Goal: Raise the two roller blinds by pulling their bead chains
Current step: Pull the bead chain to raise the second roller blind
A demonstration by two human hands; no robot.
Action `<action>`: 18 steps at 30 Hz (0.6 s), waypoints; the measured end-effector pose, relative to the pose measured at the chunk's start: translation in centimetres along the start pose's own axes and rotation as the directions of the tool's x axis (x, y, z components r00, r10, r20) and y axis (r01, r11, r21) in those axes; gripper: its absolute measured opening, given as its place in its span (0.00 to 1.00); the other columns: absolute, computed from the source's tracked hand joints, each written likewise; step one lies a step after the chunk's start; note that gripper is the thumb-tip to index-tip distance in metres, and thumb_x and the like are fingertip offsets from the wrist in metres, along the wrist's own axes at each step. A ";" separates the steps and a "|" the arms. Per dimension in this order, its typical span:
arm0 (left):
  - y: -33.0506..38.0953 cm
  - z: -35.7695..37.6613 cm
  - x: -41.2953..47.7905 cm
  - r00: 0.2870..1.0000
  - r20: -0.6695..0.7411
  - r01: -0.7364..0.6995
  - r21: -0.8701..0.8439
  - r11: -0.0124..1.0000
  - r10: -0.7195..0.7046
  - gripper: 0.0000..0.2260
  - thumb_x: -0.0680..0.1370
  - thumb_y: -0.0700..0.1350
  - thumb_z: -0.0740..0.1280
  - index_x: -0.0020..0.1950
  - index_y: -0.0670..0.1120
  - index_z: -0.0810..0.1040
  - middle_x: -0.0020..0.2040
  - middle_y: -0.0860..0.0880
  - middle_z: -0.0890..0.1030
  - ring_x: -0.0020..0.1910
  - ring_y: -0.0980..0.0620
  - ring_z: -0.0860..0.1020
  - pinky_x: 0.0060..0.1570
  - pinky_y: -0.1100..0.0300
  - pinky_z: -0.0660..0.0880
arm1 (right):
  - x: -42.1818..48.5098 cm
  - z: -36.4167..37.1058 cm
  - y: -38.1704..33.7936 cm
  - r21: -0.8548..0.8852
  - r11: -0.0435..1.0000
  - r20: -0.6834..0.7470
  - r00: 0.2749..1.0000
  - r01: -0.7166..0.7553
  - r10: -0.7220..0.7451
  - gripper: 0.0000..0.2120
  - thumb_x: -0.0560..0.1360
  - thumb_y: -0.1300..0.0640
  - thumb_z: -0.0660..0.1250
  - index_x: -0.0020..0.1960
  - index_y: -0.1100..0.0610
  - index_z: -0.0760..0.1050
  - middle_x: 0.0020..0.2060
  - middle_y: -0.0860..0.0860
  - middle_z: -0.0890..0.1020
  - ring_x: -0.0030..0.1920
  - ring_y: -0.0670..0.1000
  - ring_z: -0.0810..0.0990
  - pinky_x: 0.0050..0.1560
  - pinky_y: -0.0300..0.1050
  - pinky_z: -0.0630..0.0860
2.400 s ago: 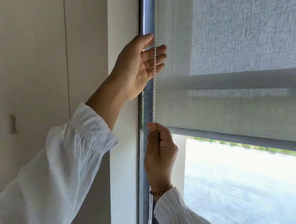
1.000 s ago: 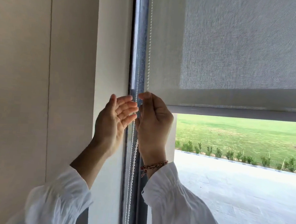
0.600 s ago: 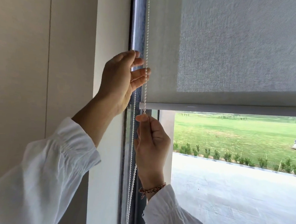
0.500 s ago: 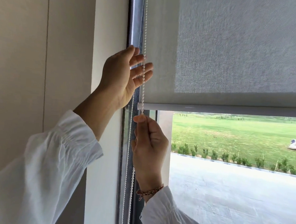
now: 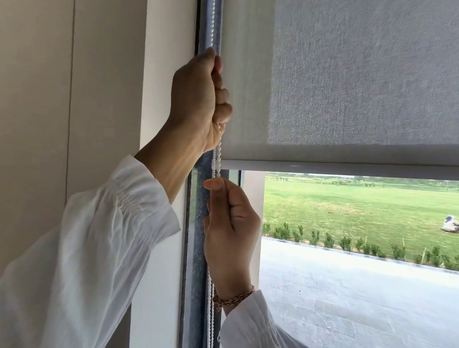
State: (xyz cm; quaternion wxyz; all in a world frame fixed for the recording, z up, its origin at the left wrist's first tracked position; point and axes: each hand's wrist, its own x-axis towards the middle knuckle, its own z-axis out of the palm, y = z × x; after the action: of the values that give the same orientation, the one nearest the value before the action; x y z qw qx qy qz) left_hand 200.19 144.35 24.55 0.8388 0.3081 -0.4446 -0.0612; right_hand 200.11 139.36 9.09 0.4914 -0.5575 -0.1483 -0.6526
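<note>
Both hands, left (image 5: 198,101) above right (image 5: 230,222), around bead chain (image 5: 218,159)

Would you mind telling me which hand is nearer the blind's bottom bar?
Right. The right hand pinches the chain just below the bar; the left hand grips it higher, beside the fabric.

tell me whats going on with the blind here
A person in white sleeves is working a roller blind by its bead chain at the left edge of the window. The left hand is closed around the chain up high, beside the blind's fabric. The right hand pinches the same chain just below the blind's bottom bar. The blind is partly raised: under the bar the glass is uncovered, showing paving and a green lawn outside.
</note>
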 end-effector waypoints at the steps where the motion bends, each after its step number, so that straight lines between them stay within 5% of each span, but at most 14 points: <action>1: -0.2 -0.1 -0.3 1.000 -0.005 -0.010 0.001 1.000 0.010 0.17 0.80 0.46 0.55 0.30 0.49 0.65 0.19 0.56 0.61 0.16 0.59 0.55 0.13 0.68 0.51 | -0.3 -0.1 0.1 -0.005 1.000 -0.001 1.000 -0.006 0.006 0.10 0.73 0.48 0.60 0.43 0.50 0.79 0.23 0.38 0.74 0.24 0.41 0.67 0.29 0.33 0.64; 18: -1.4 -1.8 -1.7 0.988 -0.019 -0.152 0.063 0.986 0.154 0.17 0.80 0.43 0.54 0.30 0.48 0.65 0.18 0.55 0.62 0.17 0.59 0.55 0.17 0.70 0.52 | -1.5 0.0 1.6 -0.086 0.996 -0.011 0.999 0.037 -0.038 0.12 0.74 0.54 0.62 0.44 0.60 0.80 0.24 0.35 0.75 0.24 0.39 0.70 0.30 0.25 0.63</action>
State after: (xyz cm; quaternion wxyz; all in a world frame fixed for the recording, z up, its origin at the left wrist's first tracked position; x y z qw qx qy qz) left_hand 200.83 144.75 21.78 0.8364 0.2996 -0.4586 0.0207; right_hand 201.25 139.28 7.16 0.4553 -0.5712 -0.1276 -0.6709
